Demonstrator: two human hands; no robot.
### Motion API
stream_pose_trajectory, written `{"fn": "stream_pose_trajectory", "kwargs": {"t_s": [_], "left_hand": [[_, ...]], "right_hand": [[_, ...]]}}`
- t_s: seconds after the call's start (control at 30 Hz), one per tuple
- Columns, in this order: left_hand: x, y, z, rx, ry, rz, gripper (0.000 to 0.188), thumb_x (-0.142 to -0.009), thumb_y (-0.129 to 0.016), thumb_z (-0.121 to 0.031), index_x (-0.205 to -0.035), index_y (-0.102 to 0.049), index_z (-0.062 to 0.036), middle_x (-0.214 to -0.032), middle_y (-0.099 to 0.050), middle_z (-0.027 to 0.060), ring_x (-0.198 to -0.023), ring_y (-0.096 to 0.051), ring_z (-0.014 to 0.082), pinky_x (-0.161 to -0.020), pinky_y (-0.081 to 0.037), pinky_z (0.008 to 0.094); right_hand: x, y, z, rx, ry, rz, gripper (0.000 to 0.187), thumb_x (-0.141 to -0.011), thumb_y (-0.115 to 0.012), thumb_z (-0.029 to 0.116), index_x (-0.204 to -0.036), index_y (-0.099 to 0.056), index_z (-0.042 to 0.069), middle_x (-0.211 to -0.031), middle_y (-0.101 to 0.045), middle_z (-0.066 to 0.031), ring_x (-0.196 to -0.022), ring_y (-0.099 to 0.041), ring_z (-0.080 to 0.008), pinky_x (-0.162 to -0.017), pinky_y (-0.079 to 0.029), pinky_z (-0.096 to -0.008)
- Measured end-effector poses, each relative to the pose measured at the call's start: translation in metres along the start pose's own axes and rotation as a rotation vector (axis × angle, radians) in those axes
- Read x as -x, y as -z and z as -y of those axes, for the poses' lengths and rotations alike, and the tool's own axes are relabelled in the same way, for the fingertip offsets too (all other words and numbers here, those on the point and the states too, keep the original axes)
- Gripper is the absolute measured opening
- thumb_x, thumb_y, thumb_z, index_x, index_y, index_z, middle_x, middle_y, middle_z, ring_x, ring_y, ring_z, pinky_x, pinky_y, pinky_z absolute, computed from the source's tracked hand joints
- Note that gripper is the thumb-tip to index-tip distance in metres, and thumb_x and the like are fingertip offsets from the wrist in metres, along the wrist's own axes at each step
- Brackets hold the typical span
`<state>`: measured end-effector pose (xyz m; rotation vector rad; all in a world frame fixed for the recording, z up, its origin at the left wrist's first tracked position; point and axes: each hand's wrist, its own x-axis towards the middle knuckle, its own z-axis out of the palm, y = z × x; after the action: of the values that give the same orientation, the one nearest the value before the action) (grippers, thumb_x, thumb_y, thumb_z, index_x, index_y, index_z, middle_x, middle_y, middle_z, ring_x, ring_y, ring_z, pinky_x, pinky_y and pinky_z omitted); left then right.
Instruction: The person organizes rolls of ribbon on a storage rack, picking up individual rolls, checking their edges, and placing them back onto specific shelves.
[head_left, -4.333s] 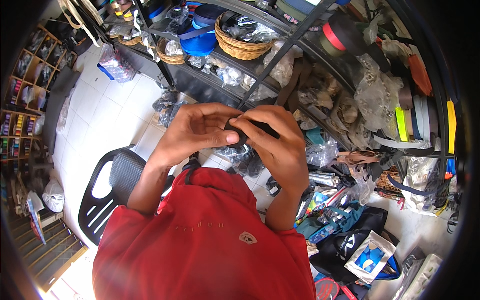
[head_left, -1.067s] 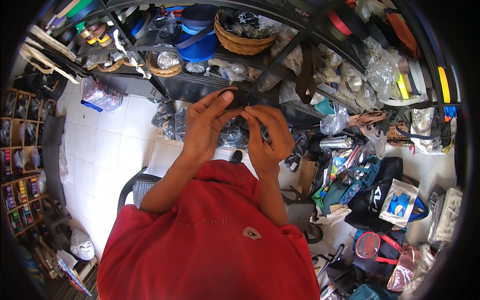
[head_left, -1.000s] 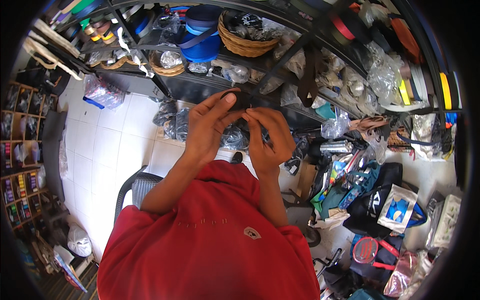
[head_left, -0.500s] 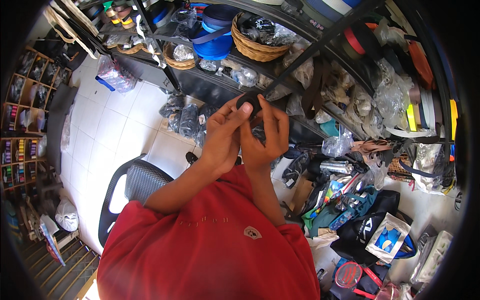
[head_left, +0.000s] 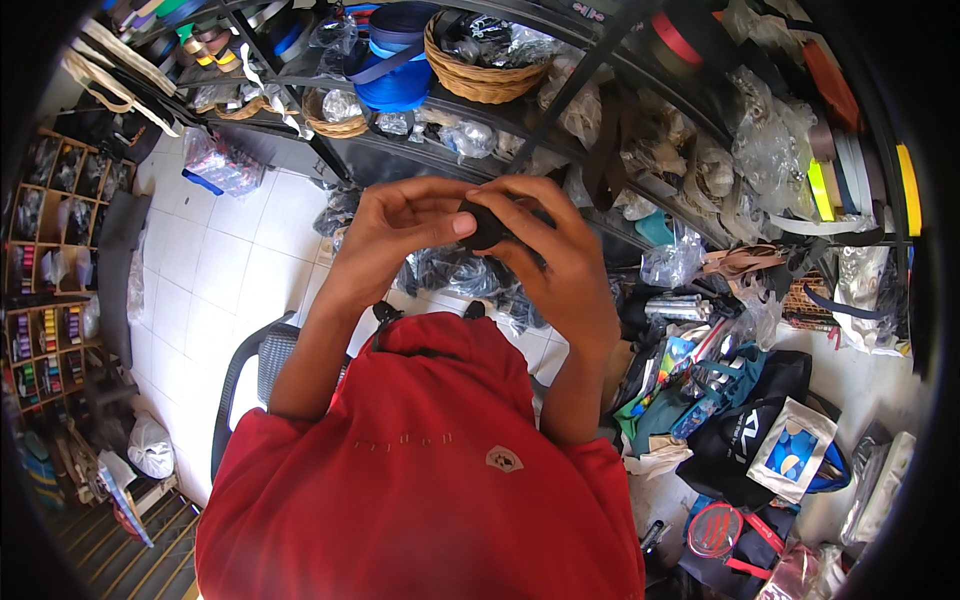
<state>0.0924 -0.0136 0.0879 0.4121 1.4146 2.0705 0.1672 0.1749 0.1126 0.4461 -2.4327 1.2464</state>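
Note:
Between my two hands, in front of my chest, is a small round black roll (head_left: pixel 484 228) that looks like wound strap or tape; its exact kind does not show. My left hand (head_left: pixel 395 222) pinches its left side, thumb lying across the face turned toward me. From the other side, the fingers of my right hand (head_left: pixel 562 245) curl over the top and right edge of the roll, with the thumb underneath. Parts of the roll are hidden behind the fingers of both hands.
A black shelf rack ahead holds a wicker basket (head_left: pixel 488 62), blue strap rolls (head_left: pixel 395 85) and plastic-wrapped goods. A black chair (head_left: pixel 270 365) stands at my left. Bags, including a black bag (head_left: pixel 735 435), crowd the floor at right. Thread cubbies (head_left: pixel 45 325) line the far left.
Both hands have come lower and closer to my chest, elbows spread wider. My right hand has turned so its fingers wrap over the roll. The view has shifted slightly.

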Motion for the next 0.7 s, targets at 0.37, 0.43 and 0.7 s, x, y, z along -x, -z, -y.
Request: {"fn": "stream_pose_trajectory", "kwargs": {"t_s": [0.37,0.43,0.7], "left_hand": [[0.005,-0.018,0.004,0.37,-0.028,-0.072,0.034,-0.094,-0.066,-0.014,-0.121,-0.063,0.0083,-0.107,-0.071,0.0153,-0.096,-0.07,0.0189,-0.09,-0.057,0.0337],[0.008,-0.024,0.005,0.409,-0.033,-0.093,0.035,-0.094,-0.066,-0.013,-0.122,-0.062,0.0086,-0.108,-0.071,0.0156,-0.096,-0.07,0.019,-0.09,-0.057,0.034],[0.011,-0.003,-0.005,0.21,-0.033,0.043,0.04,-0.09,-0.07,-0.007,-0.125,-0.059,0.0073,-0.114,-0.07,0.0162,-0.103,-0.068,0.019,-0.093,-0.054,0.0339]], "right_hand": [[-0.001,-0.03,0.006,0.073,0.197,-0.474,0.048,-0.067,-0.082,-0.001,-0.113,-0.069,-0.001,-0.108,-0.07,-0.014,-0.099,-0.068,-0.0308,-0.084,-0.056,-0.0383],[0.0,-0.04,0.004,0.102,0.221,-0.563,0.046,-0.068,-0.081,-0.003,-0.112,-0.069,-0.001,-0.107,-0.07,-0.0139,-0.1,-0.068,-0.0314,-0.085,-0.056,-0.0384],[-0.002,-0.02,0.004,-0.017,0.173,-0.365,0.044,-0.068,-0.078,-0.003,-0.11,-0.069,0.002,-0.11,-0.07,-0.0115,-0.105,-0.066,-0.0301,-0.09,-0.05,-0.0393]]}}
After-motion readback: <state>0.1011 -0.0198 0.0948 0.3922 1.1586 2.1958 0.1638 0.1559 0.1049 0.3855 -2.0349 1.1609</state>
